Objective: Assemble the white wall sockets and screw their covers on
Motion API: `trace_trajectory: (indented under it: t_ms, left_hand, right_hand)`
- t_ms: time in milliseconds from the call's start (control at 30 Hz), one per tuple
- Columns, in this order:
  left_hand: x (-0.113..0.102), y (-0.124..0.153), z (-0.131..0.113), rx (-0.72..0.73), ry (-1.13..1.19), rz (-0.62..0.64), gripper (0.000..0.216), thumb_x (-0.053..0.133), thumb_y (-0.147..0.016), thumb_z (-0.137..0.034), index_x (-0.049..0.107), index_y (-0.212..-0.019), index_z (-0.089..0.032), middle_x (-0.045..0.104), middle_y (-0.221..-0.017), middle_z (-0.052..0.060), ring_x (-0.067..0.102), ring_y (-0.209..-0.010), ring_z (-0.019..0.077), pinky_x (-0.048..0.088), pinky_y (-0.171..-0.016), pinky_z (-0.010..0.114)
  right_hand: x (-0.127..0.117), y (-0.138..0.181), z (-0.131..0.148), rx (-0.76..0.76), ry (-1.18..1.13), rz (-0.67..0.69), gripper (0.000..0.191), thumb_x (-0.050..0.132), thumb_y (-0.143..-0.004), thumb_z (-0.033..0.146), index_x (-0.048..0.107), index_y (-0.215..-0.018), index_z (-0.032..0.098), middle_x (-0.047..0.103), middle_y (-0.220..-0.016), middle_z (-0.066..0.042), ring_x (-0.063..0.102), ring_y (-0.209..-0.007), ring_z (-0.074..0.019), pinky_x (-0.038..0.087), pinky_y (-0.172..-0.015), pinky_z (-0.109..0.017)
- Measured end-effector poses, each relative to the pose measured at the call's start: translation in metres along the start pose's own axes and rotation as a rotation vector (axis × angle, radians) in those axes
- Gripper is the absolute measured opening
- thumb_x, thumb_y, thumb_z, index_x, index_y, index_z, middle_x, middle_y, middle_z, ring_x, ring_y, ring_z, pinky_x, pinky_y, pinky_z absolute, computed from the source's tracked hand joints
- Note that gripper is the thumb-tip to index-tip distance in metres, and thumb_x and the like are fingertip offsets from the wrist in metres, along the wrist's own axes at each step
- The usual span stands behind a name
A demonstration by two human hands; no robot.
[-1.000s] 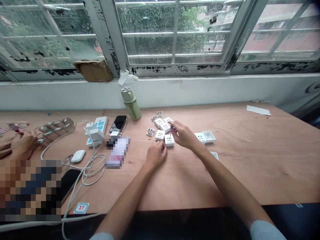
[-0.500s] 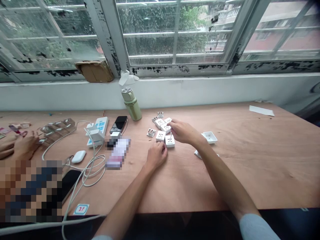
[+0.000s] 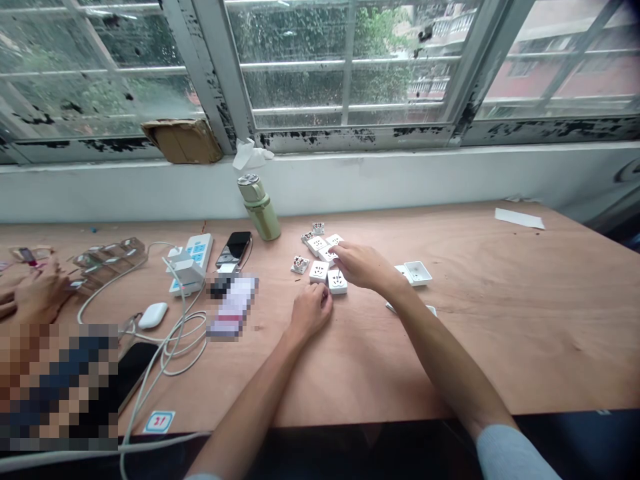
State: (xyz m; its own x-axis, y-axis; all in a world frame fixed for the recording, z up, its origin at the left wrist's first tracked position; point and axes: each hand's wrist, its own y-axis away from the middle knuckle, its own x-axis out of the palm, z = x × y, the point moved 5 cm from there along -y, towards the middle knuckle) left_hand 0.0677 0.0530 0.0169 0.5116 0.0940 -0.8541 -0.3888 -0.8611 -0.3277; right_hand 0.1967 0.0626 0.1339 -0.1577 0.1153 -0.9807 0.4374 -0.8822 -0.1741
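Barely shifted, right hand point(image 3: 361, 265) pinches a thin dark-shafted tool point(image 3: 339, 274) over a square white plastic socket point(image 3: 338, 286); curled left hand point(image 3: 311, 310), grip unclear, probably braces it.

right hand point(image 3: 364, 268) with thin tool point(image 3: 340, 268) upright over white socket point(image 3: 338, 285), left hand point(image 3: 310, 310) close beside

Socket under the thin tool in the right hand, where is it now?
In the head view, the white socket sits near the middle of the picture, just ahead and right of the left hand, with a second socket close on its left.
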Motion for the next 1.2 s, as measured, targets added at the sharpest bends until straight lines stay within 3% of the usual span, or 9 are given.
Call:
trace_trajectory:
  t_ms: [233, 300, 433, 633, 900, 1200]
  left_hand:
    - [0.0006, 0.0001, -0.0001, -0.012, -0.013, 0.007, 0.013, 0.048, -0.089, -0.024, 0.05, -0.077, -0.02, 0.058, -0.078, 0.003, 0.054, -0.078, 0.0176, 0.037, -0.066, 0.027]
    - [0.0007, 0.0005, 0.0007, -0.02, -0.003, 0.003, 0.006, 0.049, -0.088, -0.024, 0.053, -0.087, -0.02, 0.058, -0.079, 0.003, 0.054, -0.077, 0.0178, 0.038, -0.066, 0.027]
    - [0.0008, 0.0014, 0.0016, -0.028, 0.017, 0.01, 0.024, 0.05, -0.089, -0.026, 0.051, -0.112, -0.021, 0.058, -0.08, 0.002, 0.055, -0.076, 0.0184, 0.04, -0.066, 0.028]
    - [-0.0021, 0.0017, -0.0035, 0.025, 0.0, 0.024, 0.038, 0.046, -0.091, -0.028, 0.046, -0.13, -0.023, 0.06, -0.085, 0.003, 0.056, -0.078, 0.0189, 0.041, -0.065, 0.029]
    - [-0.0018, 0.002, -0.0038, 0.041, -0.009, 0.034, 0.038, 0.046, -0.092, -0.027, 0.048, -0.13, -0.024, 0.061, -0.085, 0.003, 0.055, -0.079, 0.019, 0.041, -0.067, 0.029]
    - [0.0, 0.0019, -0.0016, 0.022, -0.001, 0.038, 0.039, 0.047, -0.091, -0.026, 0.049, -0.13, -0.024, 0.061, -0.084, 0.003, 0.056, -0.079, 0.0182, 0.042, -0.069, 0.028]
  right_hand:
    - [0.0005, -0.0024, 0.0006, -0.011, 0.009, -0.03, 0.025, 0.037, -0.096, 0.019, 0.061, -0.088, 0.017, 0.063, -0.084, -0.007, 0.048, -0.067, -0.0135, 0.021, -0.057, -0.029]
    - [-0.0005, -0.0027, 0.0008, -0.002, 0.009, -0.042, 0.027, 0.037, -0.097, 0.022, 0.06, -0.084, 0.017, 0.063, -0.079, -0.006, 0.047, -0.065, -0.0132, 0.02, -0.057, -0.03]
    - [0.0, -0.0022, -0.0006, 0.011, 0.002, -0.051, 0.029, 0.037, -0.098, 0.027, 0.058, -0.081, 0.017, 0.062, -0.075, -0.005, 0.045, -0.062, -0.0129, 0.019, -0.056, -0.029]
    - [0.0027, 0.0002, -0.0011, -0.017, -0.032, -0.042, 0.008, 0.049, -0.077, 0.014, 0.055, -0.082, 0.018, 0.061, -0.078, -0.004, 0.044, -0.065, -0.0132, 0.019, -0.055, -0.028]
    - [0.0031, 0.0, -0.0005, -0.037, -0.092, -0.029, 0.021, 0.046, -0.075, 0.012, 0.059, -0.09, 0.019, 0.063, -0.082, -0.005, 0.045, -0.067, -0.014, 0.021, -0.057, -0.028]
    - [0.0058, -0.0012, -0.0049, 0.014, -0.004, -0.015, 0.018, 0.042, -0.091, 0.022, 0.059, -0.085, 0.019, 0.061, -0.074, -0.005, 0.044, -0.062, -0.0139, 0.018, -0.056, -0.03]
